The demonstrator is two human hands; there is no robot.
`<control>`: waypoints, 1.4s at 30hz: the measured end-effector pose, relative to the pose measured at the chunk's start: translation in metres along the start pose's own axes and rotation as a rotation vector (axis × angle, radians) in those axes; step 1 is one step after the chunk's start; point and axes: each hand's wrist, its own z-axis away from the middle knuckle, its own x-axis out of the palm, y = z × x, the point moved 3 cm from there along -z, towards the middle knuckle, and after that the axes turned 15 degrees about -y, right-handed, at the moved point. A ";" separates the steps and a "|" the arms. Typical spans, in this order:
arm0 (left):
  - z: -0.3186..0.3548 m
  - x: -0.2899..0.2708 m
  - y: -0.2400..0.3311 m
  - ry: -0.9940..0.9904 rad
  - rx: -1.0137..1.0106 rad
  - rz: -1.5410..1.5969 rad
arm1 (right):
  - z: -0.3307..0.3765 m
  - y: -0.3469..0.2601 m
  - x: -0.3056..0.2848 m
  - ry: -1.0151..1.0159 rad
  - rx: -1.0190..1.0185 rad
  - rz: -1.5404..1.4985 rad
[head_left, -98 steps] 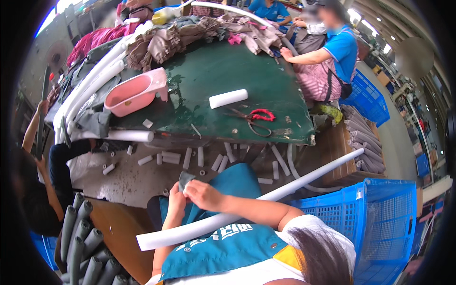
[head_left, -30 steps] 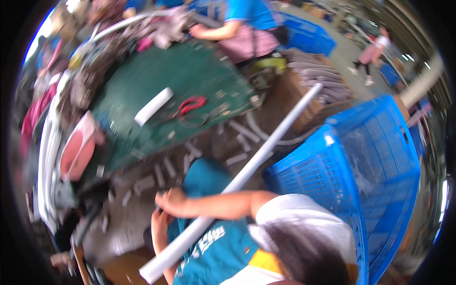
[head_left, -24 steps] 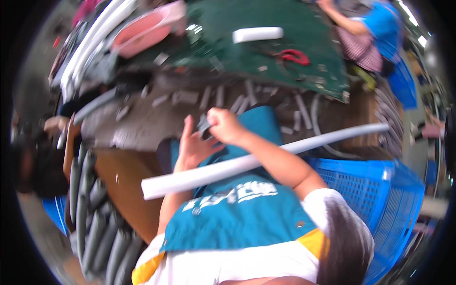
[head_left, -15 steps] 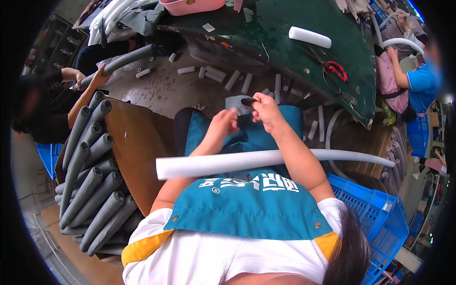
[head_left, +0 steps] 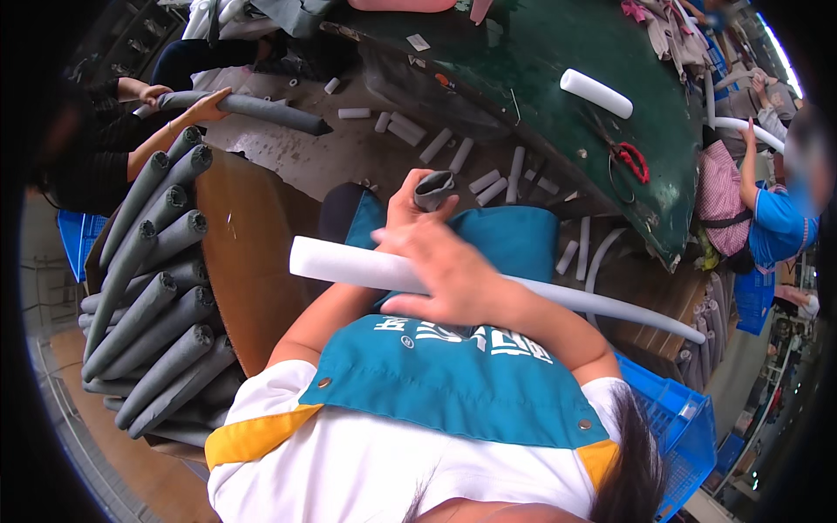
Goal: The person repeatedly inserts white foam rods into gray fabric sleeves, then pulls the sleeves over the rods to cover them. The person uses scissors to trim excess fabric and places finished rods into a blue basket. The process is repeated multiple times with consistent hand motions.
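My left hand is closed round a dark grey fabric sleeve, whose open mouth faces up. Just nearer to me, a long white foam tube lies across my forearms and curves away to the right. Over this tube my right hand is spread, fingers apart and a little blurred by motion; whether it touches the foam I cannot tell. Most of the sleeve below my left hand is hidden.
Grey-covered tubes are stacked at left beside a brown board. A green table bears a short white foam piece and red-handled scissors. Foam offcuts litter the floor. A blue crate stands at right. Co-workers handle tubes on both sides.
My left hand now grips the sleeve, opened into a round mouth. My right hand has let go of it and come back over the foam tube. The left co-worker's grey tube has shifted right.
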 end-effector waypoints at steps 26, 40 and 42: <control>-0.004 -0.047 0.095 0.073 0.567 -0.799 | 0.031 0.020 -0.021 0.170 0.284 0.005; 0.004 -0.035 0.099 -0.167 0.556 -0.941 | 0.029 0.058 -0.012 -0.081 0.427 -1.410; 0.005 -0.032 0.096 -0.226 0.453 -0.981 | 0.031 0.067 -0.002 -0.029 0.479 -1.454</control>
